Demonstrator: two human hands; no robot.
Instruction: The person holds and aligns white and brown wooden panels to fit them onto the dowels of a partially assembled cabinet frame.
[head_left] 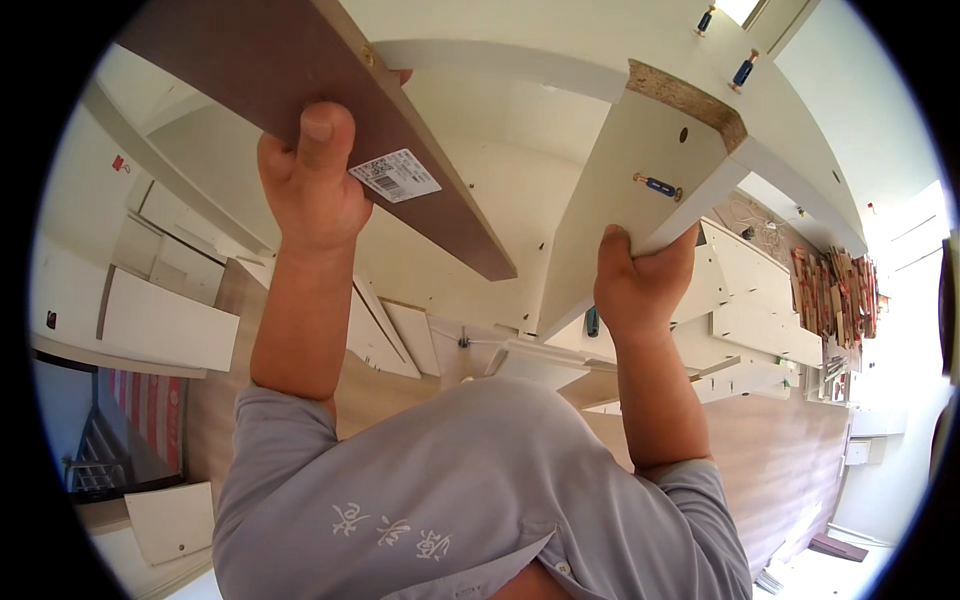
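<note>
My left hand (318, 190) grips a brown board (235, 60), its thumb lying along the face and its other fingers mostly hidden behind. A white printed label (396, 175) is stuck on that board near the hand. My right hand (645, 285) is closed on the lower edge of a white panel (610, 185), with its fingers out of sight behind the panel. From the panel's face sticks a blue connecting bolt (657, 186) with metal ends. Raw chipboard (690, 100) shows at the panel's notched upper corner. The brown board and the white panel are apart, with pale cabinet surfaces between them.
More blue bolts (743, 70) stick out of the white piece at upper right. Several white panels (765, 325) lie on the floor at right, near a stack of reddish-brown strips (835, 290). Other panels (165, 320) stand at left, beside a dark-framed opening (120, 430).
</note>
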